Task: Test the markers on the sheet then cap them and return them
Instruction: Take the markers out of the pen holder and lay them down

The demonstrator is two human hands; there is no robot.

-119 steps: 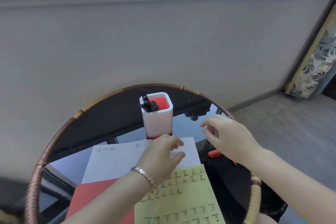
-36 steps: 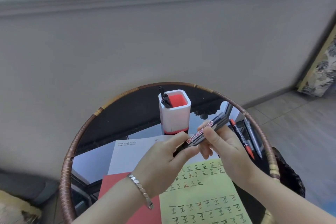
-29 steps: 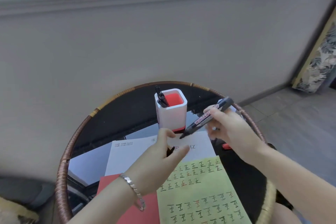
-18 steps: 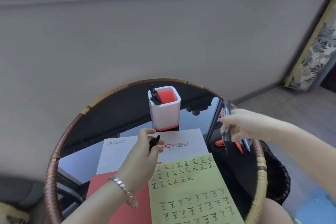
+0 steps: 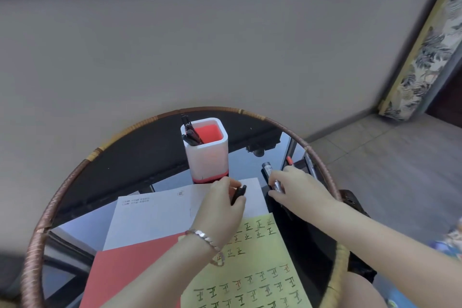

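Over the tabletop (image 5: 140, 167), right of the mark-filled yellow sheet (image 5: 252, 265), the right hand (image 5: 297, 190) grips a whiteboard marker (image 5: 267, 170) and the left hand (image 5: 220, 210) pinches a black cap (image 5: 238, 194); capping and returning it to the pen holder (image 5: 207, 157) seem left.

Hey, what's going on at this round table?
A person's left hand pinches a small black cap above the white paper; their right hand grips a black marker with a white label over the dark glass tabletop. The yellow sheet carries rows of test strokes, and a white square pen holder stands behind.
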